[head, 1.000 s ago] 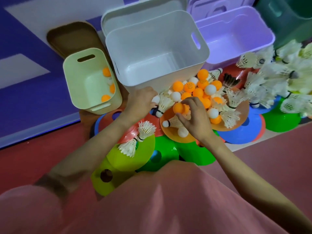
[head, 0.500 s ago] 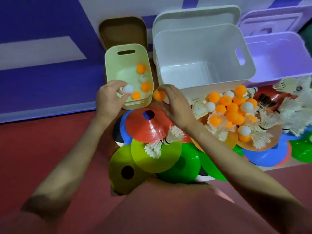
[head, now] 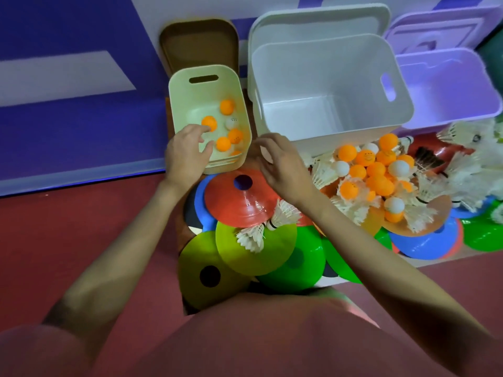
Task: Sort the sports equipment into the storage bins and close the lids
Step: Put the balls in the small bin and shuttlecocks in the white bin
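Observation:
A small cream bin holds several orange and white ping-pong balls. My left hand hovers over its near edge with fingers spread and nothing in it. Just right of the bin, my right hand is also loose-fingered and holds nothing. A pile of orange and white balls lies mixed with white shuttlecocks to the right. Coloured flat cones lie below: a red cone, a yellow cone, a green cone. Two shuttlecocks rest on them.
A big white bin stands open with nothing inside, its lid behind it. A purple bin with a lid behind stands at the right. A brown lid leans behind the cream bin. The floor is red, the wall purple and white.
Both hands carried a ball from the pile to the cream bin and let go; a white ball and an orange ball have joined those in the bin. The view shifted left.

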